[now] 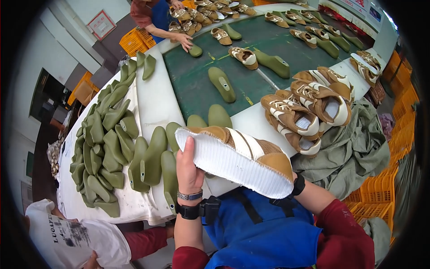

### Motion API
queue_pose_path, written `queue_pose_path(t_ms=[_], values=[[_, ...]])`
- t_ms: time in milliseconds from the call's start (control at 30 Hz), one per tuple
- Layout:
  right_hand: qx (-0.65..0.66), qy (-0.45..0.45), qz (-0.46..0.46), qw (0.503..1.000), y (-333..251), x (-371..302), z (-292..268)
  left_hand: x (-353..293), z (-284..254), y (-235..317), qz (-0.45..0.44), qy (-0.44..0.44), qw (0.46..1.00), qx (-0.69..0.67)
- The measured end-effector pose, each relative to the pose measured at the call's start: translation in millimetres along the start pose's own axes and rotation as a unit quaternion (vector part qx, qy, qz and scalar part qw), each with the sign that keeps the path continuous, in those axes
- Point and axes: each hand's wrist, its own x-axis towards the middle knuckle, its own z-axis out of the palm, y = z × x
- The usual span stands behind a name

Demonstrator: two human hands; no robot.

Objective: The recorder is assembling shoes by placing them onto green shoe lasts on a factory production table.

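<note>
Held shoe [242, 159], brown w/ cream stripes, is up in the air at the near side of the green belt [188, 85], tilted, ridged white sole toward the viewer. L hand [190, 168] has its L end: thumb pressed flat on the sole, other fingers mostly hidden behind, so grasping the shoe. R hand [294, 176] is at the opp. end, nearly all hidden behind it; can't tell how those fingers are set. Black strap on each wrist, plus a metal bracelet on the L one. Blue apron [268, 233] below, also nearside of belt.

L of belt: big pile of green foot molds [107, 148] on white cloth [134, 206], more molds standing btwn pile and held shoe. On belt: loose shoe [244, 57] next to one mold [273, 65], another mold [222, 85] lying nearer; shoes & molds in rows [316, 36] toward belt's far R.

Near R corner of belt: stacked shoes [286, 114], brown/cream, w/ grayish-green cloth [354, 139] just beside & orange crates [378, 179] further R.

Far L corner of belt: co-worker's hand [181, 41] touching a mold [195, 50]; exact grip unclear. Person in white top [85, 237] is L of belt, nearside, past the pile.
</note>
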Motion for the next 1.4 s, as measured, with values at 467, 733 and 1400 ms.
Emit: queue_pose_path(t_ms=[467,733,1400], values=[[-0.208,0.122,0.196,0.951,-30,27,50,-64,-78,49,0.016,0.07,0.979,0.193],[-0.47,0.093,0.377,0.792,-76,21,58,-133,-141,99,-0.008,0.128,0.873,0.471],[-0.713,0.326,0.355,0.51,-180,17,274,-74,-161,-11,0.26,0.04,0.669,0.695]])
